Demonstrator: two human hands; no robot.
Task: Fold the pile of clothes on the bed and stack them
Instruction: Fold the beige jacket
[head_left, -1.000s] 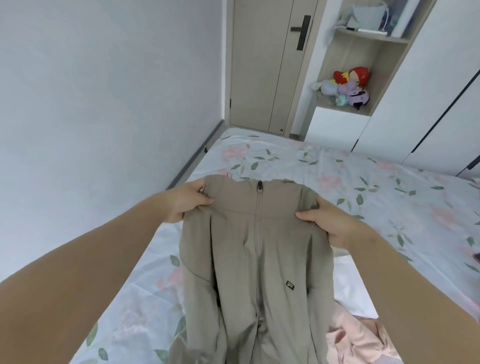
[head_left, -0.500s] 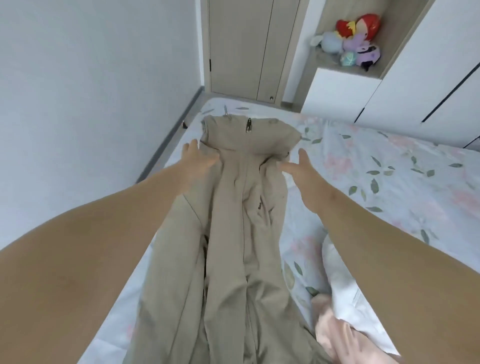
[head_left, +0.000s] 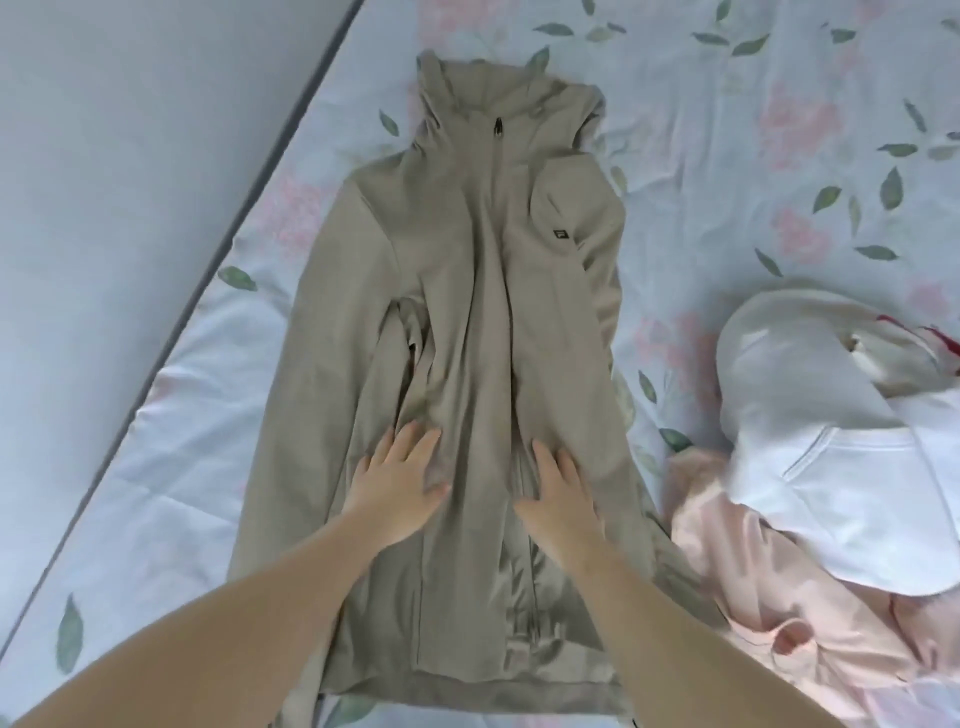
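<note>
Bedroom in a home, going by the furnishing: a bed (head_left: 727, 130) fills most of the view, dressed in a pale sheet printed with pink flowers and green leaves, creased in places. Its left edge runs along a plain, pale wall (head_left: 104, 156). Household clothing lies loose on the sheet: 1 beige zip jacket (head_left: 467, 312) spread flat with its collar at the far end, 1 white hooded sweatshirt (head_left: 831, 493) crumpled at the right, and 1 pink garment (head_left: 753, 597) bunched against it, nearer the viewer.
</note>
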